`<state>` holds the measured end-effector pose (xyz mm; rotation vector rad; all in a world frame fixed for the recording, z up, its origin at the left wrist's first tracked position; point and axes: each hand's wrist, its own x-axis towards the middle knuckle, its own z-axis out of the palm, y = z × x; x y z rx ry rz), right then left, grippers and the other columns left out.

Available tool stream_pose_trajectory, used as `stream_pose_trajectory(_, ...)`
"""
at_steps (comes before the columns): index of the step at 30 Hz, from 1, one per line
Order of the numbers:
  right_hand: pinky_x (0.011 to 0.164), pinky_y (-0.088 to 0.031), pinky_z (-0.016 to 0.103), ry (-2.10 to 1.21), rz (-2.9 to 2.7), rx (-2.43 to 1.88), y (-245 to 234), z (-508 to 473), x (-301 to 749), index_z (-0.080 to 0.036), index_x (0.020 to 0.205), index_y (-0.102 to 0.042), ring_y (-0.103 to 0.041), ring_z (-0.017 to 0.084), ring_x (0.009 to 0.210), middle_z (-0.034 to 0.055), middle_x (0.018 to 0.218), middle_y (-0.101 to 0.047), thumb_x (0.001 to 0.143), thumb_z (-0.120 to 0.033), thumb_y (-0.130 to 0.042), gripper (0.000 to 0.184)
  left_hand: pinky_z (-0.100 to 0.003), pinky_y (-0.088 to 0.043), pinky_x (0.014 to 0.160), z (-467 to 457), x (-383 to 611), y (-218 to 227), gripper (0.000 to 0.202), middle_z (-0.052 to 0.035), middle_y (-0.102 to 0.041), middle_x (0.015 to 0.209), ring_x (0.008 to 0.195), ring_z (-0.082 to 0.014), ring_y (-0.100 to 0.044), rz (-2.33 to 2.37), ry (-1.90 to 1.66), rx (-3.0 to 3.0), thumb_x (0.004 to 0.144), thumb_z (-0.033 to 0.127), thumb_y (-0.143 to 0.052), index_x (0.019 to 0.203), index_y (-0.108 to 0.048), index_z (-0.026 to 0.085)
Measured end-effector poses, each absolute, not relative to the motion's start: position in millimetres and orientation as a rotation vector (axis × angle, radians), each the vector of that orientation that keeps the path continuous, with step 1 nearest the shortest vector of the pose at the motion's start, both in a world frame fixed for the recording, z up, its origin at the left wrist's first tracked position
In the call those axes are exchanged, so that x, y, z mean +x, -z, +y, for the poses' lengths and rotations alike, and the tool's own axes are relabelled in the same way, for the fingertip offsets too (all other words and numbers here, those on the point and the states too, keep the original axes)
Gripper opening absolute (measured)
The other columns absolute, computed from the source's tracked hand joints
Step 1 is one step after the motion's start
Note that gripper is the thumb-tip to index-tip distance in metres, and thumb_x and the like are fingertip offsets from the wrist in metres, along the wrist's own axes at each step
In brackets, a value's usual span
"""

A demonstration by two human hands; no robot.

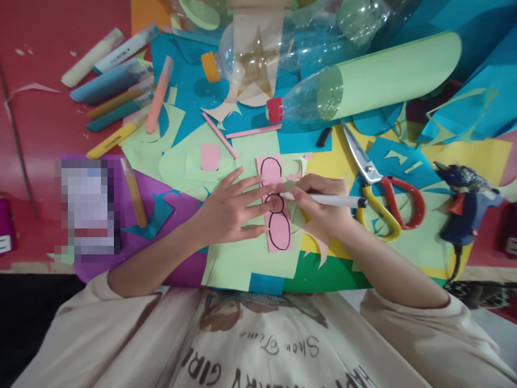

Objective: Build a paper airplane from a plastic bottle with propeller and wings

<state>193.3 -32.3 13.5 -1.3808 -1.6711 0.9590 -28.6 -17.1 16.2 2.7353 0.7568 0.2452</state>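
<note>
A pink paper strip [279, 238] lies on light green paper in front of me, with rounded black outlines drawn on it, one above another. My left hand [238, 207] rests with its fingers spread, the tips touching the strip's left side and middle. My right hand [325, 207] grips a white marker [339, 200] with a black end. The marker's tip is at the strip's right edge, near the small middle circle. A black pen cap [323, 137] lies off the marker, farther back on the paper.
Scissors [374, 175] and a blue glue gun [464, 202] lie to the right. Behind are plastic bottles, one with a red cap [275, 110], one with an orange cap [210, 67]. Several markers [117, 99] and a blurred phone-like object [89, 207] are at left. Paper scraps cover the table.
</note>
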Motion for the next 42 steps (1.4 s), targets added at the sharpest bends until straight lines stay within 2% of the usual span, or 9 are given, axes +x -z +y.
stream_pose_trajectory(10, 0.044, -0.036, 0.024, -0.926, -1.624, -1.411, -11.7, -31.5, 192.6, -0.020, 0.055, -0.046, -0.042, 0.008, 0.045, -0.0041, 0.048, -0.048, 0.082, -0.026, -0.058, 0.030, -0.052, -0.028, 0.116, -17.0, -27.7, -18.1, 0.035, -0.0018, -0.058, 0.138, 0.129, -0.0264, -0.050, 0.758, -0.236, 2.719, 0.093, 0.045, -0.047, 0.118, -0.065, 0.029)
stream_pose_trajectory(14, 0.048, -0.041, 0.024, -0.934, -1.539, -1.390, -10.3, -28.7, 193.2, -0.020, 0.059, -0.053, -0.050, 0.009, 0.050, -0.0026, 0.055, -0.056, 0.082, -0.024, -0.059, 0.024, -0.052, -0.029, 0.116, -17.0, -27.5, -18.6, 0.035, -0.0017, -0.059, 0.136, 0.128, -0.0258, -0.052, 0.756, -0.262, 2.723, 0.094, 0.044, -0.046, 0.119, -0.065, 0.028)
stream_pose_trajectory(22, 0.043, -0.033, 0.022, -0.912, -1.485, -1.448, -9.2, -25.5, 193.7, -0.019, 0.064, -0.056, -0.044, 0.007, 0.045, -0.0046, 0.054, -0.054, 0.082, -0.027, -0.061, 0.021, -0.052, -0.029, 0.116, -16.5, -27.8, -18.3, 0.036, -0.0014, -0.059, 0.137, 0.128, -0.0266, -0.052, 0.765, -0.220, 2.711, 0.092, 0.044, -0.051, 0.122, -0.063, 0.031)
stream_pose_trajectory(29, 0.043, -0.033, 0.022, -0.902, -1.516, -1.452, -10.6, -24.8, 193.0, -0.019, 0.061, -0.055, -0.043, 0.007, 0.045, -0.0041, 0.052, -0.053, 0.081, -0.026, -0.061, 0.022, -0.051, -0.030, 0.115, -16.4, -28.4, -18.0, 0.036, 0.0002, -0.056, 0.140, 0.128, -0.0257, -0.052, 0.759, -0.245, 2.718, 0.094, 0.045, -0.047, 0.122, -0.063, 0.030)
stream_pose_trajectory(33, 0.047, -0.038, 0.024, -0.932, -1.525, -1.444, -10.6, -25.8, 194.5, -0.019, 0.058, -0.055, -0.047, 0.009, 0.048, -0.0037, 0.051, -0.052, 0.080, -0.025, -0.061, 0.024, -0.051, -0.030, 0.115, -16.1, -28.3, -17.7, 0.034, 0.0010, -0.056, 0.140, 0.128, -0.0255, -0.051, 0.752, -0.272, 2.727, 0.094, 0.044, -0.046, 0.119, -0.064, 0.030)
stream_pose_trajectory(38, 0.047, -0.039, 0.025, -1.033, -1.441, -1.411, -13.2, -27.4, 193.3, -0.019, 0.054, -0.053, -0.049, 0.010, 0.048, -0.0034, 0.050, -0.053, 0.077, -0.021, -0.061, 0.024, -0.051, -0.030, 0.115, -16.4, -28.0, -17.7, 0.034, -0.0002, -0.060, 0.136, 0.128, -0.0249, -0.052, 0.764, -0.269, 2.750, 0.094, 0.045, -0.045, 0.118, -0.064, 0.029)
stream_pose_trajectory(42, 0.044, -0.038, 0.024, -0.961, -1.384, -1.358, -17.4, -26.9, 197.1, -0.020, 0.060, -0.059, -0.050, 0.010, 0.047, -0.0027, 0.052, -0.057, 0.081, -0.028, -0.062, 0.022, -0.049, -0.030, 0.115, -16.5, -28.7, -17.4, 0.034, -0.0010, -0.062, 0.134, 0.128, -0.0241, -0.052, 0.758, -0.278, 2.765, 0.094, 0.045, -0.046, 0.117, -0.064, 0.029)
